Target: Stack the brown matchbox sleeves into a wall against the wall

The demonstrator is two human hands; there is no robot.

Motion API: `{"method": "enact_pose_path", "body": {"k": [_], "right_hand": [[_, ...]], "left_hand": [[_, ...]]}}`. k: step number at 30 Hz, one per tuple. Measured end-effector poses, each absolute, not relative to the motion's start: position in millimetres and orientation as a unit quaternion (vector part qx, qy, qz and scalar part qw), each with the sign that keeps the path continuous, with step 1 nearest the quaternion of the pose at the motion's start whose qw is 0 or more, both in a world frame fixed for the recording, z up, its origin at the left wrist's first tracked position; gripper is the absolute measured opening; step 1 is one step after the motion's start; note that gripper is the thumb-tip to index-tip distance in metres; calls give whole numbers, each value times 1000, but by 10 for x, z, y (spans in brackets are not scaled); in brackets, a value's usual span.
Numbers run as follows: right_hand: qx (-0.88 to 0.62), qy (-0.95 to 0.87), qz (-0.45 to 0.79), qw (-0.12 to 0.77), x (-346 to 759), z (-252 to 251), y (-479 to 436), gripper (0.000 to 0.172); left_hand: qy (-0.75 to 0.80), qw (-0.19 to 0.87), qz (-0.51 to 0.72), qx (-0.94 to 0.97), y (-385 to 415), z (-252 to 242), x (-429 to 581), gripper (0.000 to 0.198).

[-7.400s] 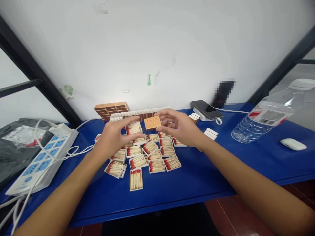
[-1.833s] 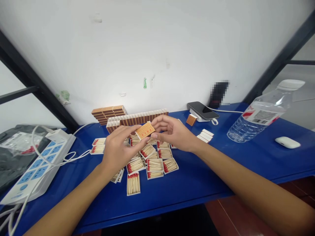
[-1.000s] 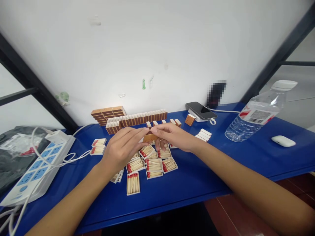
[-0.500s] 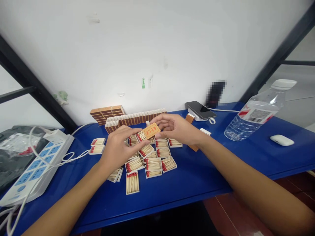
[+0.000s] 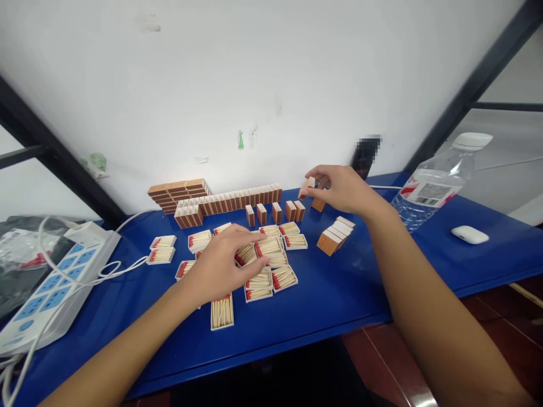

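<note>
My left hand (image 5: 231,257) is over a cluster of open white matchbox trays filled with red-tipped matches. Its thumb and index finger pinch the ends of one matchbox tray (image 5: 270,247), which rests on or just above the others. Farther back on the right, my right hand (image 5: 335,186) grips a brown matchbox sleeve (image 5: 306,188) held upright near the wall. Below it stands another orange-brown sleeve (image 5: 318,204), partly hidden by the fingers. Several sleeves (image 5: 276,212) stand spaced in a short row left of this hand.
A long row of sleeves (image 5: 241,199) and a stack of matchboxes (image 5: 176,192) line the wall. More sleeves (image 5: 335,234) stand right of the trays. A water bottle (image 5: 432,186), a white earbud case (image 5: 470,234) and a power strip (image 5: 59,282) with cables flank the blue table (image 5: 297,311).
The matchbox has come apart: my left hand has lowered its match-filled tray to the cluster, while my right hand has carried the sleeve right and back. The view has shifted slightly.
</note>
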State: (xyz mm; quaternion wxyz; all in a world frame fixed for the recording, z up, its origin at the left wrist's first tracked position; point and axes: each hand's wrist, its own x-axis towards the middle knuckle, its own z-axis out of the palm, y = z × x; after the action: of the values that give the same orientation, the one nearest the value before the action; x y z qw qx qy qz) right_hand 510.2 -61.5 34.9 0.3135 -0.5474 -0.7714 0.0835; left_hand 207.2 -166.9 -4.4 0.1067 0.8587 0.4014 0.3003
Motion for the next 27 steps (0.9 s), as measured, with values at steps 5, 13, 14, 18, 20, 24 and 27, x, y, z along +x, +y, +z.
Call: {"method": "enact_pose_path", "body": {"k": [5, 13, 14, 18, 20, 24, 27], "right_hand": [[-542, -771, 93, 321, 5070, 358, -642, 46], [-525, -785, 94, 314, 5154, 352, -606, 44], [-525, -787, 96, 310, 5182, 349, -592, 45], [-538, -790, 108, 272, 5296, 343, -547, 48], [-542, -796, 120, 242, 5336, 332, -526, 49], [-540, -809, 125, 193, 5347, 274, -477, 50], [-537, -816, 124, 174, 5308, 223, -445, 47]], "left_hand": [[382, 132, 280, 871, -1671, -158, 2139, 39], [354, 115, 281, 884, -1654, -134, 2083, 34], [341, 115, 285, 889, -1652, -127, 2079, 30], [303, 96, 284, 905, -1655, -116, 2082, 23], [297, 83, 279, 909, -1657, -118, 2085, 24], [291, 66, 274, 914, -1654, -127, 2082, 22], [290, 67, 277, 914, -1651, -130, 2083, 21]]}}
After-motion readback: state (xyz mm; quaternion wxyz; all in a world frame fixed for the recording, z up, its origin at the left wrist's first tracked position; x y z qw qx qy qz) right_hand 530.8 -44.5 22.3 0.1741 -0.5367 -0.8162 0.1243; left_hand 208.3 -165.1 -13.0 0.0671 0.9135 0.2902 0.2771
